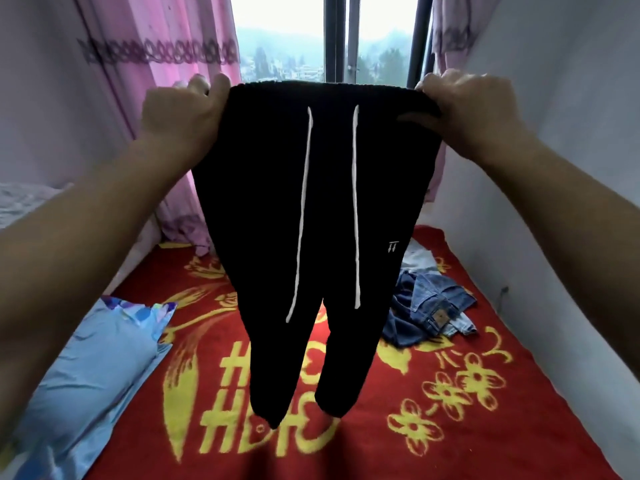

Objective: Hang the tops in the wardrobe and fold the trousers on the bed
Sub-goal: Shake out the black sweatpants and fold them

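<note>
Black jogging trousers (263,216) with two long white drawstrings hang full length in the air above the bed. My left hand (180,116) grips the left end of the waistband and my right hand (474,105) grips the right end, stretching it flat at chest height. Both legs dangle down, their cuffs just above the red blanket (450,410). A crumpled pair of blue jeans (429,310) lies on the blanket behind and to the right of the hanging trousers, partly hidden by them.
A light blue pillow (90,368) lies at the bed's left edge. Pink curtains (173,64) frame a window (287,36) straight ahead. White walls close in on both sides of the bed.
</note>
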A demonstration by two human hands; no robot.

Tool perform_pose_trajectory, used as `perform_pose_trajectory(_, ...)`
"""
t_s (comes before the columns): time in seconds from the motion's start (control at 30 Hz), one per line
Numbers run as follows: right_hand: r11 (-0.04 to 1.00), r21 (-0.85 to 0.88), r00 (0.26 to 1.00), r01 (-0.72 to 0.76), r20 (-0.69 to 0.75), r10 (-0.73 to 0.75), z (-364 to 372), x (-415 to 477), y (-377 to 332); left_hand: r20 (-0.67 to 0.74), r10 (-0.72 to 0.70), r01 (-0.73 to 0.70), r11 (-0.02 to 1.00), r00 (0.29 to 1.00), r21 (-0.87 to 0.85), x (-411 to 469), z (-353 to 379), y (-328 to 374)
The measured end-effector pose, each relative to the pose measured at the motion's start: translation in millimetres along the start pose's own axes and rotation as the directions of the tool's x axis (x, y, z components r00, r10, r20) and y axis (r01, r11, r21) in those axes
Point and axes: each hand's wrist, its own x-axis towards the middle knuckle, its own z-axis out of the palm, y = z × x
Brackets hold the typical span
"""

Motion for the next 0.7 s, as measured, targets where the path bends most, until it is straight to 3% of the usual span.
perform_pose_trajectory(0.1,0.999,-0.025,0.999,-0.021,0.024,0.022,20,18,-3,-0.021,0.031,-0.031,1.000,0.999,0.001,11,29,-12)
perform_pose_trajectory(0.27,0.998,-0.015,0.985,-0.055,0.163,0.057,89,47,-24,0.147,-0.007,0.010,1.000,0.989,-0.022,23,107,-22)
perform_pose_trajectory(0.37,0.967,0.097,0.929,-0.237,0.313,0.197,140,73,-38,0.251,-0.009,0.016,1.000,0.968,-0.026,34,161,-24)
perform_pose_trajectory(0.47,0.854,0.217,0.838,-0.474,0.410,0.361,186,98,-50,0.309,-0.027,0.043,0.998,0.951,-0.044,48,203,-28)
perform_pose_trajectory(0.6,0.713,0.359,0.796,-0.602,0.349,0.495,215,133,-49,0.263,-0.163,0.191,0.978,0.951,-0.085,71,223,-36)
perform_pose_trajectory(0.7,0.690,0.420,0.803,-0.589,0.208,0.558,211,157,-47,0.222,-0.299,0.334,0.932,0.928,-0.141,94,208,-47)
